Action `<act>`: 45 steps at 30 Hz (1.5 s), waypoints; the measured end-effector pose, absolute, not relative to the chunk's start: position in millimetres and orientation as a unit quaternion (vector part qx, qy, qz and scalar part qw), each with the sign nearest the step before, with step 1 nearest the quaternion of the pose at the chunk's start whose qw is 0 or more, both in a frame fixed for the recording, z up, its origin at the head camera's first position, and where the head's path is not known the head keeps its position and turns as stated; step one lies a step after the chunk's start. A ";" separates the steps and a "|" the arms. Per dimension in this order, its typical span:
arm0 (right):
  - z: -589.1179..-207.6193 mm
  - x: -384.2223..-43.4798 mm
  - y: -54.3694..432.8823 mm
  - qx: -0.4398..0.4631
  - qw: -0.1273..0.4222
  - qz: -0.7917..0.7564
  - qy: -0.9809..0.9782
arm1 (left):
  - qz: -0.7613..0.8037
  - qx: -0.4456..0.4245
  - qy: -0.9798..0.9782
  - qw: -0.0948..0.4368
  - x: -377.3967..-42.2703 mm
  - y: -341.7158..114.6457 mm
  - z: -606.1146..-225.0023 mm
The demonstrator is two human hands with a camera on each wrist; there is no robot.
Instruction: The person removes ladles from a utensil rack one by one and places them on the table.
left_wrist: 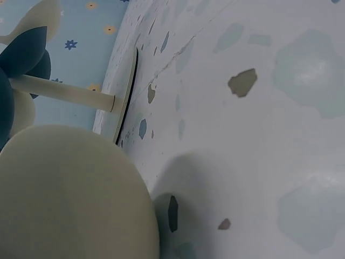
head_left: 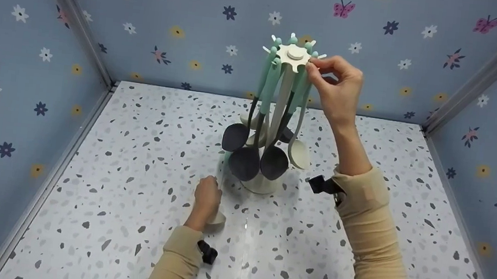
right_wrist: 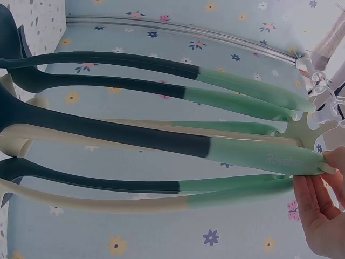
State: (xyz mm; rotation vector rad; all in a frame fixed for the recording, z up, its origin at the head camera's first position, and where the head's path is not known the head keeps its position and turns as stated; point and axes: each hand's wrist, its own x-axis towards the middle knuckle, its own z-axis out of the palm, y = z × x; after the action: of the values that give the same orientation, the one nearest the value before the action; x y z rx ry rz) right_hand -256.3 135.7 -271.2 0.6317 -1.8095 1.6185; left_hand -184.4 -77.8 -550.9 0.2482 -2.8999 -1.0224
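Observation:
My left hand (head_left: 208, 196) grips a cream spoon (head_left: 217, 219) low over the table, left of and in front of a rotating utensil rack. The spoon's rounded head (left_wrist: 75, 194) fills the lower left of the left wrist view. At the rack's cream top (head_left: 294, 54), my right hand (head_left: 339, 86) pinches the hooked end of a mint handle (right_wrist: 264, 157). That handle belongs to a dark spoon (head_left: 274, 163) hanging at the front of the rack. My right fingertips (right_wrist: 307, 202) sit right at the rack's edge.
Other dark and cream utensils with mint handles hang round the rack, among them a dark ladle (head_left: 244, 163) and a cream spoon (head_left: 299, 154). The round base (head_left: 262, 186) stands on a speckled table (head_left: 133, 183). Flowered walls (head_left: 196, 23) enclose the back and both sides.

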 end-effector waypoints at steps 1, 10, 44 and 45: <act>-270.4 -255.6 135.4 0.238 0.309 0.615 -0.686 | -0.331 0.081 -0.940 0.031 -184.4 -77.7 -551.0; -270.4 -256.1 135.6 0.239 0.309 0.616 -0.684 | -0.334 0.076 -0.938 0.044 -182.2 -75.9 -552.2; -272.6 -258.3 135.6 0.240 0.310 0.621 -0.679 | -0.463 -0.004 -0.854 0.238 -174.8 -67.2 -482.6; -272.2 -258.1 135.5 0.239 0.308 0.622 -0.679 | -0.467 -0.014 -0.848 0.251 -175.8 -65.0 -480.7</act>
State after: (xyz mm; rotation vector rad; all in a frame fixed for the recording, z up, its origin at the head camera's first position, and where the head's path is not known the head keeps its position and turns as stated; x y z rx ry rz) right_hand -258.1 135.5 -272.2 0.6330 -1.7955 1.6433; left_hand -175.8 -65.0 -480.7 -0.0386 -2.3072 -1.2707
